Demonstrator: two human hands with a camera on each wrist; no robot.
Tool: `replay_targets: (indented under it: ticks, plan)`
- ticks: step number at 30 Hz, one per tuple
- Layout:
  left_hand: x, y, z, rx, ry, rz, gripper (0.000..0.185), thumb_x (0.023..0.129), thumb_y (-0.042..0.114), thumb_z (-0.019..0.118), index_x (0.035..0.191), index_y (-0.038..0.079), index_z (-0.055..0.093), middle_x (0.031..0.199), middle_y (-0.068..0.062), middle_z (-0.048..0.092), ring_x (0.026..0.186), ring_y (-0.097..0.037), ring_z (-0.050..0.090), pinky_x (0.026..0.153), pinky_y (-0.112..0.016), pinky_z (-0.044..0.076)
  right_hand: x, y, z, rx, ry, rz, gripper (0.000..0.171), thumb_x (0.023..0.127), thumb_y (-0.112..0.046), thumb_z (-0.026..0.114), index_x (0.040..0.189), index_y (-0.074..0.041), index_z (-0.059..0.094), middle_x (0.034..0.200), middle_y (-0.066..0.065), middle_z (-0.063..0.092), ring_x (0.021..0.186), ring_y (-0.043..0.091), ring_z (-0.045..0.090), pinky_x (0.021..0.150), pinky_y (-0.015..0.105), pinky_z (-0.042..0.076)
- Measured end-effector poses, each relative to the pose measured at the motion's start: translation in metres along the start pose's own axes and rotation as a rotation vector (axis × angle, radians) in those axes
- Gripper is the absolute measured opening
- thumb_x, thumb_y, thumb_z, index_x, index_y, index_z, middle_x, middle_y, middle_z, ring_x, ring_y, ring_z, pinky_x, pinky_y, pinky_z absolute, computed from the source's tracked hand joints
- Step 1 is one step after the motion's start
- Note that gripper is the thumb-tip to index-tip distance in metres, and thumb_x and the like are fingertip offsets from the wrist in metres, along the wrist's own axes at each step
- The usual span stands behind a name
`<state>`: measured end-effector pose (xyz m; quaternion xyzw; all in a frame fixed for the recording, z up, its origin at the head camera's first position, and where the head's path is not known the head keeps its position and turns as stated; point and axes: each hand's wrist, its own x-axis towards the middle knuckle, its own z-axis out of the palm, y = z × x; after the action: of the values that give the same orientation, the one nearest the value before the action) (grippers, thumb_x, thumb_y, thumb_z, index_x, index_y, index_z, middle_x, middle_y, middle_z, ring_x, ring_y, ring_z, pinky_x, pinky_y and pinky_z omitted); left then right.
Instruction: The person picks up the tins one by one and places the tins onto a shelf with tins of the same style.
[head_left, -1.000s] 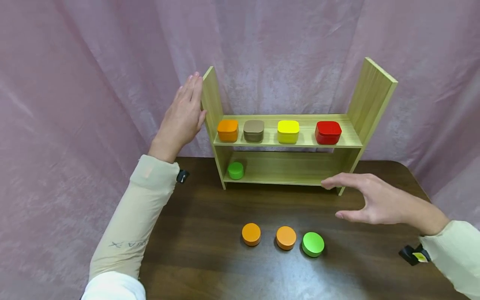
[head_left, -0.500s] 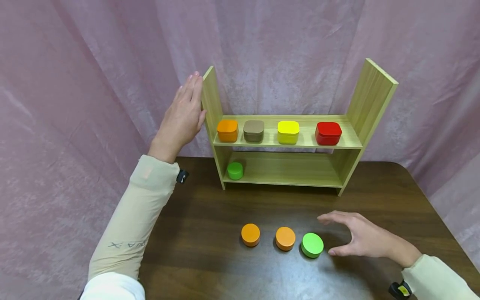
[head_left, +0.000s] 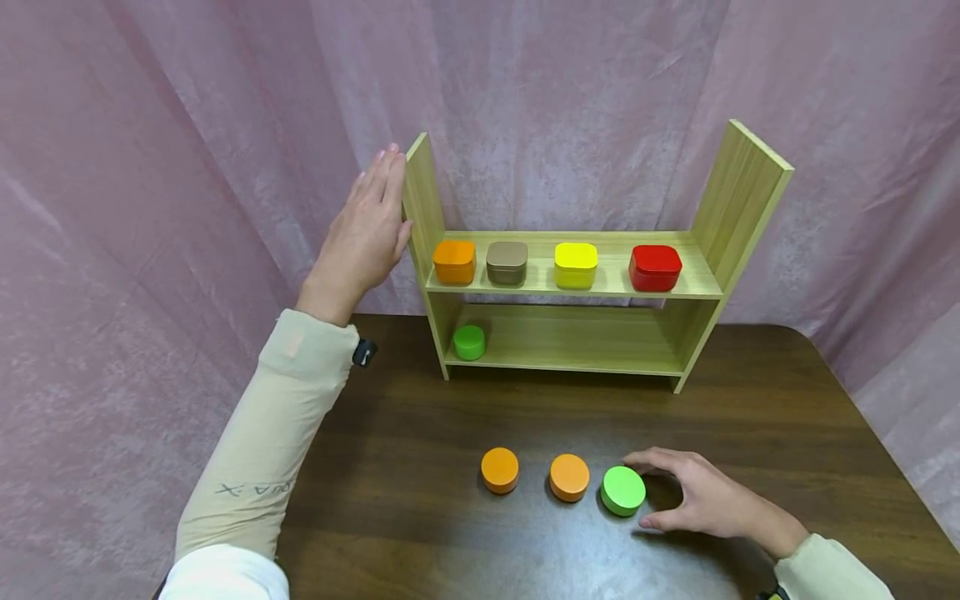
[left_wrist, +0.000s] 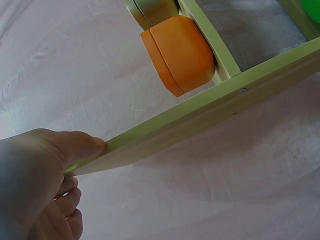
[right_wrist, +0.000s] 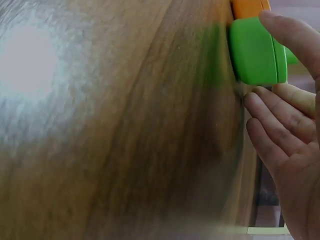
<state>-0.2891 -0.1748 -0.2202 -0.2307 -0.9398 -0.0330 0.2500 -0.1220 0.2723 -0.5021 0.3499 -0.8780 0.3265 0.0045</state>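
Pink cloth hung all round the back of the frame, and the dark wooden table point(head_left: 420, 433) filled the lower half. Your right hand point(head_left: 701, 500) sat low on the table at lower right, fingers spread wide and curved about the green round tin point(head_left: 623, 490), with the forefinger arching over its far side and the thumb down by its near side. The right wrist view put the fingers point(right_wrist: 270, 107) right at the tin's point(right_wrist: 255, 50) edge, though I could not tell whether they pressed it yet. It was no firm hold, by my reading.

That tin stood at the right end of a row, just beside an orange round tin point(head_left: 569, 477), with a second orange tin point(head_left: 500, 469) further left. So close the pinch across the green one's side wall and keep your fingertips off its orange neighbour. A straight lift looked safer than a drag.

Up at the upper left, your left hand point(head_left: 363, 237) lay flat, fingers straight, against the outer face of the wooden shelf point(head_left: 422, 200), with the thumb point(left_wrist: 75, 147) on the panel's edge. It steadied the shelf well, so keep that pressure even.

One small green tin point(head_left: 469, 342) sat at the left of the lower board. The orange box point(head_left: 454, 262), brown box point(head_left: 507, 262), yellow box point(head_left: 576, 265) and red box point(head_left: 656, 267) lined the upper one.
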Motion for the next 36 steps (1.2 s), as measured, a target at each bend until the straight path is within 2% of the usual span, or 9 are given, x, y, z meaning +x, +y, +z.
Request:
replay_targets:
  ticks: [5, 18, 23, 28, 36]
  plan:
    - [-0.001, 0.001, 0.0, -0.006, 0.013, 0.004, 0.08, 0.104, 0.011, 0.063, 0.166, -0.004, 0.015, 0.176, -0.022, 0.018, 0.165, -0.036, 0.02, 0.135, -0.052, 0.019, 0.004, -0.002, 0.003, -0.005, -0.011, 0.011, 0.067, 0.081, -0.038, 0.093, 0.135, -0.01, 0.066, 0.125, -0.014, 0.072, 0.112, 0.003, 0.069, 0.094, 0.027, 0.06]
    - [0.0, 0.0, 0.001, -0.01, 0.009, -0.004, 0.08, 0.104, 0.012, 0.063, 0.167, -0.003, 0.015, 0.176, -0.021, 0.018, 0.165, -0.036, 0.019, 0.135, -0.051, 0.017, 0.017, 0.002, 0.007, 0.013, -0.036, -0.052, 0.054, 0.079, -0.03, 0.095, 0.125, -0.022, 0.066, 0.115, -0.014, 0.071, 0.102, 0.0, 0.064, 0.084, 0.026, 0.059]
    - [0.0, 0.0, 0.002, -0.013, 0.014, 0.002, 0.079, 0.105, 0.011, 0.063, 0.166, -0.004, 0.015, 0.176, -0.022, 0.018, 0.165, -0.036, 0.018, 0.135, -0.053, 0.019, 0.022, 0.002, 0.003, 0.04, -0.016, -0.072, 0.057, 0.075, -0.024, 0.097, 0.121, -0.024, 0.065, 0.112, -0.015, 0.071, 0.1, 0.001, 0.064, 0.084, 0.027, 0.059]
    - [-0.001, -0.001, 0.002, -0.016, 0.022, 0.006, 0.078, 0.105, 0.01, 0.062, 0.166, -0.005, 0.017, 0.176, -0.023, 0.019, 0.165, -0.037, 0.019, 0.134, -0.054, 0.02, 0.03, 0.003, -0.006, 0.036, -0.006, -0.083, 0.057, 0.075, -0.021, 0.097, 0.122, -0.025, 0.064, 0.113, -0.015, 0.07, 0.099, 0.001, 0.065, 0.085, 0.027, 0.06]
    - [0.0, 0.0, 0.003, -0.014, 0.015, 0.007, 0.078, 0.105, 0.011, 0.062, 0.166, -0.005, 0.015, 0.176, -0.022, 0.018, 0.165, -0.036, 0.018, 0.135, -0.054, 0.019, 0.052, 0.002, -0.02, 0.005, -0.011, -0.041, 0.056, 0.074, -0.021, 0.096, 0.121, -0.024, 0.065, 0.11, -0.018, 0.07, 0.098, 0.0, 0.065, 0.086, 0.032, 0.061]
